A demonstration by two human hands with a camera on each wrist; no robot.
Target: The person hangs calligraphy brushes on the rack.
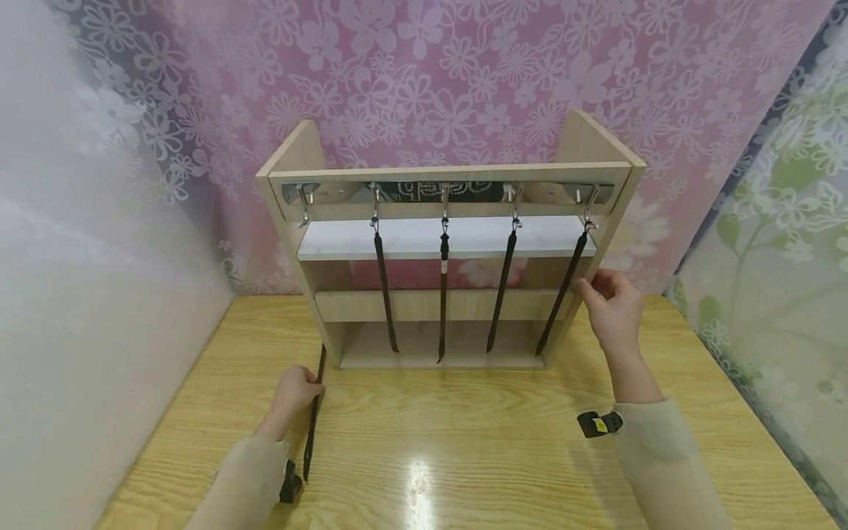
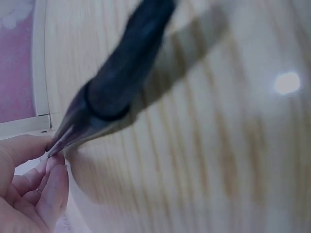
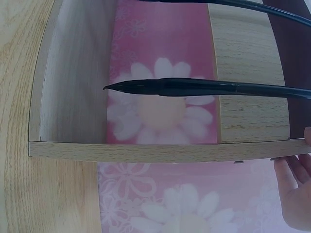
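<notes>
My left hand (image 1: 296,390) pinches a dark calligraphy brush (image 1: 311,434) by its handle, left of a pale wooden rack (image 1: 430,305). The brush's tip points down toward the table's front; in the left wrist view its dark head (image 2: 131,68) looms large and blurred. My right hand (image 1: 615,309) grips the front edge of the rack's right side panel (image 3: 160,151), thumb on one face and fingers on the other. Several more brushes (image 1: 505,291) hang tip down from metal hooks (image 1: 445,197) along the rack's upper front bar. The leftmost hook (image 1: 303,205) shows bare metal.
The rack stands on a wood-grain table (image 1: 450,434) against a pink floral backdrop (image 1: 424,88). A white shelf (image 1: 411,235) runs behind the hanging brushes. Pale walls (image 1: 119,280) rise on both sides.
</notes>
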